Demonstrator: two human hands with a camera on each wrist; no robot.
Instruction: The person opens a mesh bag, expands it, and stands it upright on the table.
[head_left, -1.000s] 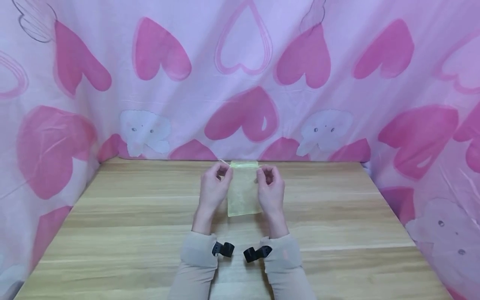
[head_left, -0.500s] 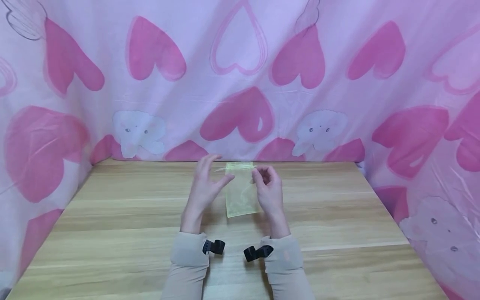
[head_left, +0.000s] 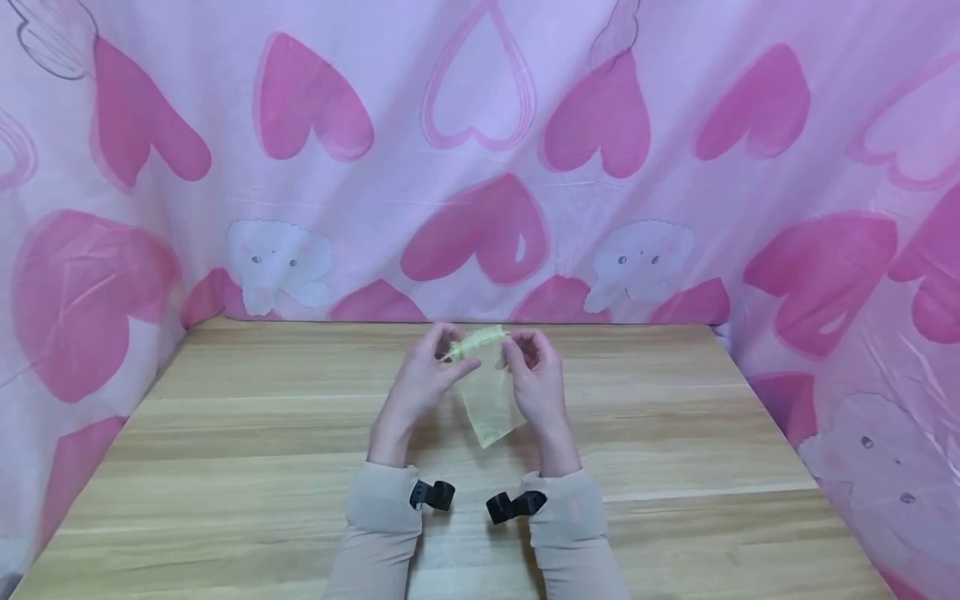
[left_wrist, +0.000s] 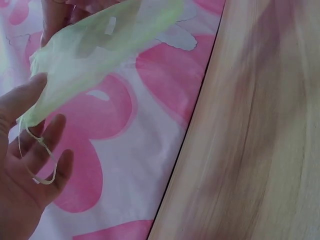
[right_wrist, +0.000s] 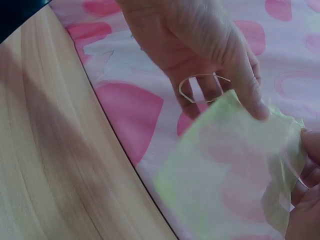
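A sheer yellow-green drawstring bag (head_left: 483, 404) hangs between my two hands near the table's far edge, its lower corner tilted down. My left hand (head_left: 416, 387) grips the gathered left end of the top; in the left wrist view the thumb lies against the bag (left_wrist: 95, 55) and a loop of drawstring (left_wrist: 55, 165) dangles by the fingers. With thumb and fingertips my right hand (head_left: 540, 387) pinches the upper right side. Another cord loop (right_wrist: 186, 95) shows beside the right fingers in the right wrist view. Fingertips behind the fabric are partly hidden.
A wood-grain table (head_left: 262, 467) lies under the forearms. Pink cloth (head_left: 480, 100) printed with hearts hangs behind it and along both sides. Each sleeve cuff carries a small black wrist camera (head_left: 442, 496).
My left hand let go of the bag's left side, spread away, then came back and took hold of the top edge again. The bag has tilted; the right hand kept its grip.
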